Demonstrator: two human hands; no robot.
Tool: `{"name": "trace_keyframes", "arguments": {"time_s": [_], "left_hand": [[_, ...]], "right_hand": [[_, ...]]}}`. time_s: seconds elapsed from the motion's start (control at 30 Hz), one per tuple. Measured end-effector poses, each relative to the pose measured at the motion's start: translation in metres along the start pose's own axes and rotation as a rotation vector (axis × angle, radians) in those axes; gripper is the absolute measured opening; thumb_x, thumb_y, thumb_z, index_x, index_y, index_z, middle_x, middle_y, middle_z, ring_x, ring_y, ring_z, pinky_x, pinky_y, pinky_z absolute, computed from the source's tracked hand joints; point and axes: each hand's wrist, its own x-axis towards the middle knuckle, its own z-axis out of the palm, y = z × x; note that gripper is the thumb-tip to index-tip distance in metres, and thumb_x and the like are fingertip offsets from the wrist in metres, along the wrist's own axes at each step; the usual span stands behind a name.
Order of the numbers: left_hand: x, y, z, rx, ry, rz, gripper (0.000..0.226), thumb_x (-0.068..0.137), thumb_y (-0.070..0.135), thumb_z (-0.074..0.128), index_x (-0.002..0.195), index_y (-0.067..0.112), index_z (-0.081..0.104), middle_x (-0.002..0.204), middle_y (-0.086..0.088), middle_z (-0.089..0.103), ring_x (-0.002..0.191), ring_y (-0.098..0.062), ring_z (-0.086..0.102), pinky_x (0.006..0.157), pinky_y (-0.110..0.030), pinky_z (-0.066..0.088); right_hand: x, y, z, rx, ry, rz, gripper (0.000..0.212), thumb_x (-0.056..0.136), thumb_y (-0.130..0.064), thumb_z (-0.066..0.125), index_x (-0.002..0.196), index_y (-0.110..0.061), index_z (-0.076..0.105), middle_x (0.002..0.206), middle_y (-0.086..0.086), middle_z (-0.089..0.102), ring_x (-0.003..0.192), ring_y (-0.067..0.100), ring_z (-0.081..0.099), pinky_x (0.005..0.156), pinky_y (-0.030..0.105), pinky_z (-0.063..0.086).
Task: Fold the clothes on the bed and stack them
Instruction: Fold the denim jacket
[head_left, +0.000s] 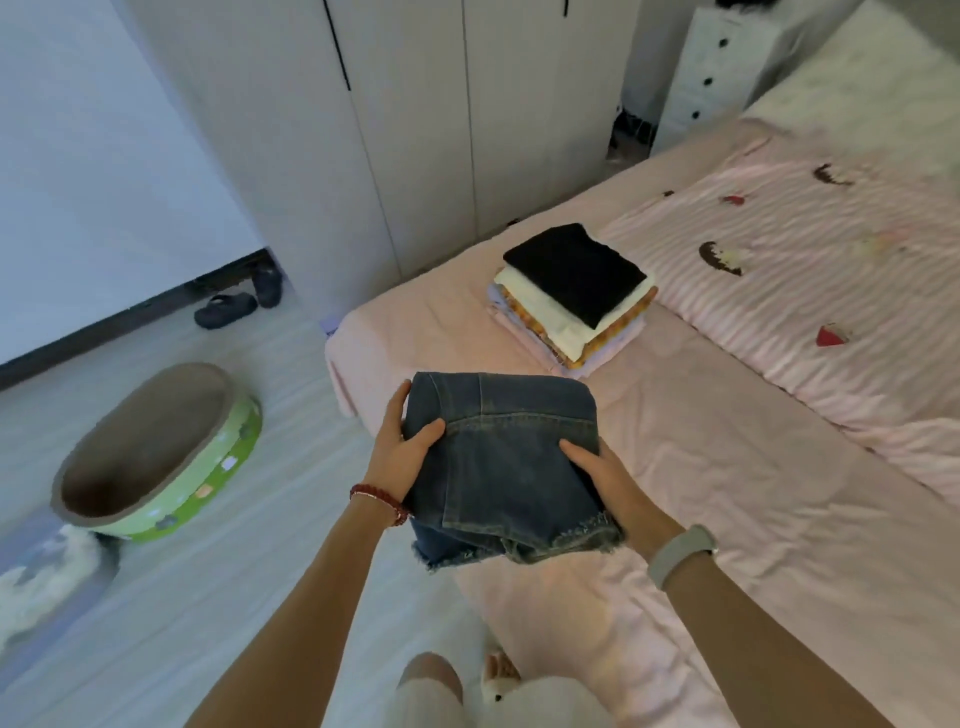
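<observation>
Head view: we grip the folded denim shorts at both sides, left hand and right hand, above the bed edge; next, probably set them squarely on the stack.

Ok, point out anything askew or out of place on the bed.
Nothing is badly off. The stack of folded clothes is slightly uneven: the black folded top sits skewed over the cream layer. The folded dark denim jeans, gripped by the left hand and right hand, are not yet stacked.
</observation>
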Motion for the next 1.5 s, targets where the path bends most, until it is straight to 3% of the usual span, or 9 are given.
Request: {"name": "trace_keyframes", "arguments": {"time_s": [0.17, 0.33, 0.43, 0.6, 0.73, 0.9, 1.0, 1.1, 1.5], "left_hand": [[0.128, 0.048, 0.026, 0.172, -0.300, 0.019, 0.058, 0.093, 0.035, 0.045, 0.144, 0.036, 0.017, 0.145, -0.001, 0.033, 0.110, -0.013, 0.040, 0.103, -0.035, 0.035], [0.274, 0.097, 0.071, 0.306, -0.583, 0.112, 0.057, 0.097, 0.030, 0.038, 0.146, 0.032, 0.008, 0.146, 0.002, 0.027, 0.125, -0.015, 0.035, 0.110, -0.037, 0.028], [0.356, 0.125, 0.108, 0.383, -0.630, 0.219, 0.055, 0.097, 0.028, 0.041, 0.145, 0.029, 0.014, 0.134, 0.010, 0.030, 0.119, -0.008, 0.033, 0.103, -0.025, 0.028], [0.464, 0.136, 0.168, 0.368, -0.720, 0.360, 0.050, 0.097, 0.021, 0.043, 0.144, 0.023, 0.025, 0.140, 0.009, 0.034, 0.125, -0.007, 0.035, 0.104, -0.025, 0.031], [0.512, 0.106, 0.203, 0.423, -0.787, 0.367, 0.054, 0.097, 0.015, 0.043, 0.146, 0.019, 0.020, 0.150, 0.002, 0.028, 0.136, -0.015, 0.029, 0.112, -0.031, 0.025], [0.522, 0.069, 0.216, 0.715, -0.762, 0.424, 0.064, 0.095, 0.014, 0.045, 0.148, 0.020, 0.010, 0.152, -0.004, 0.024, 0.135, -0.025, 0.031, 0.111, -0.036, 0.027], [0.517, 0.074, 0.217, 0.978, -0.551, 0.724, 0.060, 0.092, 0.009, 0.048, 0.146, 0.019, 0.023, 0.152, -0.011, 0.023, 0.137, -0.036, 0.024, 0.107, -0.051, 0.029], [0.506, 0.078, 0.228, 0.925, -0.620, 0.962, 0.046, 0.088, 0.001, 0.045, 0.133, 0.010, 0.049, 0.144, -0.016, 0.039, 0.136, -0.041, 0.028, 0.106, -0.055, 0.031], [0.531, 0.011, 0.241, 1.326, -0.749, 1.156, 0.074, 0.076, 0.051, 0.064, 0.139, 0.018, 0.042, 0.145, -0.014, 0.037, 0.134, -0.040, 0.030, 0.101, -0.061, 0.032]], "right_hand": [[0.075, -0.034, -0.020, 0.065, 0.094, -0.027, 0.047, 0.091, -0.026, 0.056, 0.134, -0.022, 0.036, 0.128, 0.003, 0.053, 0.113, 0.022, 0.055, 0.098, 0.042, 0.045], [0.170, -0.077, -0.023, 0.127, 0.357, -0.115, 0.041, 0.093, -0.025, 0.054, 0.130, -0.025, 0.036, 0.126, -0.002, 0.051, 0.107, 0.011, 0.054, 0.085, 0.025, 0.048], [0.229, -0.109, -0.025, 0.190, 0.534, -0.171, 0.038, 0.093, -0.024, 0.053, 0.126, -0.026, 0.035, 0.117, -0.008, 0.052, 0.098, 0.001, 0.053, 0.069, 0.012, 0.049], [0.312, -0.136, -0.039, 0.151, 0.768, -0.235, 0.038, 0.094, -0.020, 0.051, 0.128, -0.019, 0.035, 0.126, 0.001, 0.049, 0.116, 0.019, 0.049, 0.102, 0.039, 0.042], [0.348, -0.127, -0.053, 0.051, 0.851, -0.204, 0.042, 0.095, -0.018, 0.049, 0.131, -0.028, 0.030, 0.129, -0.001, 0.048, 0.120, 0.021, 0.048, 0.100, 0.032, 0.040], [0.356, -0.115, -0.053, -0.477, 1.089, 0.119, 0.081, 0.086, -0.030, 0.060, 0.148, -0.024, 0.009, 0.142, 0.004, 0.034, 0.125, 0.028, 0.041, 0.099, 0.044, 0.039], [0.364, -0.126, -0.046, -1.057, 1.250, -0.084, 0.069, 0.079, -0.020, 0.062, 0.142, -0.014, 0.033, 0.139, 0.017, 0.041, 0.127, 0.038, 0.039, 0.102, 0.056, 0.033], [0.384, -0.136, -0.041, -1.297, 1.148, -0.220, 0.048, 0.083, -0.026, 0.049, 0.130, -0.015, 0.053, 0.137, 0.016, 0.048, 0.129, 0.039, 0.040, 0.103, 0.062, 0.029], [0.415, -0.064, -0.082, -1.493, 0.845, 0.023, 0.074, 0.075, -0.052, 0.060, 0.139, -0.018, 0.042, 0.147, 0.015, 0.035, 0.135, 0.039, 0.030, 0.103, 0.063, 0.029]]}}
